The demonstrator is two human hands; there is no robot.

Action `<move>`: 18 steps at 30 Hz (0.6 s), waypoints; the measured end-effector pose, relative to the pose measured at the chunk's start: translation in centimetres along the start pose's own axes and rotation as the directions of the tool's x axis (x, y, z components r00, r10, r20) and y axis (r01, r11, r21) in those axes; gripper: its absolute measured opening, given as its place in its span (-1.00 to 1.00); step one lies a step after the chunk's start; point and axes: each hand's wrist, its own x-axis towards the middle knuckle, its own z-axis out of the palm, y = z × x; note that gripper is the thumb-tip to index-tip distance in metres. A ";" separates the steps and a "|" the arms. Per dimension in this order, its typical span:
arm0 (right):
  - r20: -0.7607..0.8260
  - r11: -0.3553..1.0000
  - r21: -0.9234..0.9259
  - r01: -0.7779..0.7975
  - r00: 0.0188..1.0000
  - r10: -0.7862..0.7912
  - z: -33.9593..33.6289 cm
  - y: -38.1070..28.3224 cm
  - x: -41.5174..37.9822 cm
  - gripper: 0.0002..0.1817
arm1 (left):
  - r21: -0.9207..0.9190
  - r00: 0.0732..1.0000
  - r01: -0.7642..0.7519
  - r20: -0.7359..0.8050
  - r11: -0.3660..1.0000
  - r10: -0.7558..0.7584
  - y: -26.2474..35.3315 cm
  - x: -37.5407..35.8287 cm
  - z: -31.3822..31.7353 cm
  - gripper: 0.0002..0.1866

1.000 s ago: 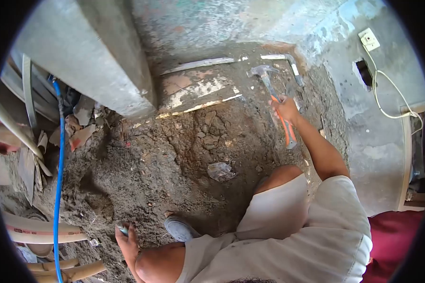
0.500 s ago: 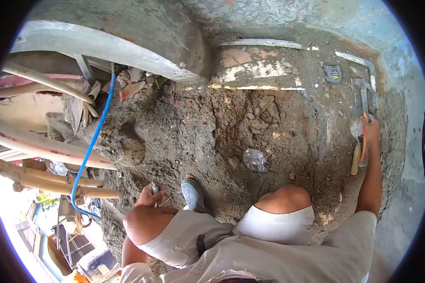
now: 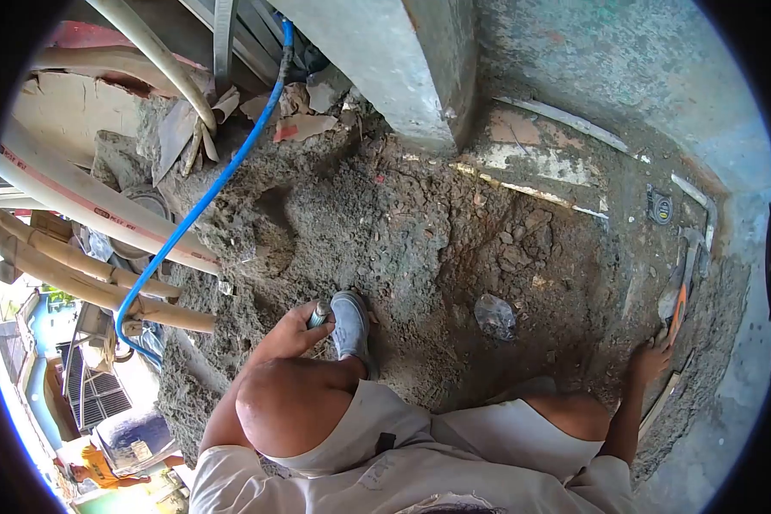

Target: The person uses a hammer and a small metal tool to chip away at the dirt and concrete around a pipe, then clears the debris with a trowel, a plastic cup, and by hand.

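My left hand (image 3: 293, 332), beside my left knee, is closed around a small greenish cylinder (image 3: 320, 313) with a pale end. A grey shoe (image 3: 349, 325) is just to its right. At the right, my right hand (image 3: 650, 360) has its fingers curled at the handle end of a trowel (image 3: 667, 301). The trowel's handle is hidden under those fingers. Right alongside lies a hammer (image 3: 679, 310) with an orange grip, its head pointing away toward the wall corner. A tape measure (image 3: 660, 206) rests on the ground beyond the hammer.
Rough, damp soil (image 3: 377, 231) covers the ground, with a crumpled clear plastic bag (image 3: 495, 316) on it. A blue hose (image 3: 206, 201) crosses the left side near large pipes (image 3: 103, 201). A concrete pillar (image 3: 394, 68) and a painted wall (image 3: 608, 60) border the far side.
My right hand has let go of the hammer and come back toward me, onto the trowel's handle. My left hand still holds the cylinder. The view has turned and shifted left.
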 end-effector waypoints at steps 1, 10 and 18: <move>0.026 0.995 0.056 -0.083 0.996 0.082 1.3 1.1 1.1 -0.35 | 0.012 0.999 -0.033 0.022 0.999 0.033 -0.4 0.5 -0.5 -0.88; 0.604 0.825 0.463 -0.325 0.796 -0.025 -3.9 2.3 -3.5 -0.63 | 0.049 0.989 -0.102 0.116 0.994 0.096 -5.9 6.2 -4.3 -0.83; 0.679 0.618 0.728 -0.298 0.179 -0.712 -25.1 -31.3 -15.5 -0.67 | 0.283 0.883 -0.278 0.452 0.918 0.128 -26.4 16.5 7.8 -0.56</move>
